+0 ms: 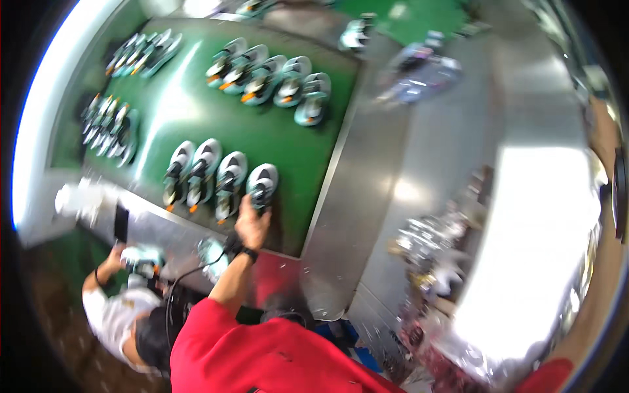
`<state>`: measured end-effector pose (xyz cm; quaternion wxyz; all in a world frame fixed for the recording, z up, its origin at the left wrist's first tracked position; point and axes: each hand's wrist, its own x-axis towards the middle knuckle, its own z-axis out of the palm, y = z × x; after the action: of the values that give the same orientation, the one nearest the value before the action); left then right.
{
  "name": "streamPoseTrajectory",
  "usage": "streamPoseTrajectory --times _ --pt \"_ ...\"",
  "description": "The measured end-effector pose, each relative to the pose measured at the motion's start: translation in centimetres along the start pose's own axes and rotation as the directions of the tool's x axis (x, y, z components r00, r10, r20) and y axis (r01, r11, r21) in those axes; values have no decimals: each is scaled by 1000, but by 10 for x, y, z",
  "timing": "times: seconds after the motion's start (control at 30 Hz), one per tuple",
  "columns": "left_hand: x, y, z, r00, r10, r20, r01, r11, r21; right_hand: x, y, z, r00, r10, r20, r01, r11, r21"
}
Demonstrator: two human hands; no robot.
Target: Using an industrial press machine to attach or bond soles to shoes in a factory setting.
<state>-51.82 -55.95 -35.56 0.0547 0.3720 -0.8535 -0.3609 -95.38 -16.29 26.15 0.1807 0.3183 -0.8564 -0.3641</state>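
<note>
Where the table (295,141) spreads, shoes (264,78) number five far, four near, with blurred clusters (156,54) left; left arm (232,281) outstretched, left hand (252,226) curled round rightmost near shoe (263,177); right hand (599,128), far right, grip unclear.

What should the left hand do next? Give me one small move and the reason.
Probably settle the held shoe flat on the green surface: the left hand grips its near end, just right of three similar shoes in a row. Whether it already rests there is unclear.
</note>
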Motion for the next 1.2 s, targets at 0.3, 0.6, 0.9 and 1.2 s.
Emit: streamPoseTrajectory --times 0.3,0.6,0.9,1.2 --pt "-51 32 -45 900 435 16 -435 900 -2 -217 -65 -173 822 564 -80 -516 796 316" --pt "-359 245 -154 -361 800 480 585 595 -551 -538 -266 -338 286 956 67 -468 79 880" --pt "-617 234 -198 -835 428 347 407 903 -134 -757 -483 -438 -473 764 439 -212 -582 785" --pt "-849 48 -218 -983 -91 162 -135 949 -286 -914 -713 -507 -994 90 -69 -110 -610 785"
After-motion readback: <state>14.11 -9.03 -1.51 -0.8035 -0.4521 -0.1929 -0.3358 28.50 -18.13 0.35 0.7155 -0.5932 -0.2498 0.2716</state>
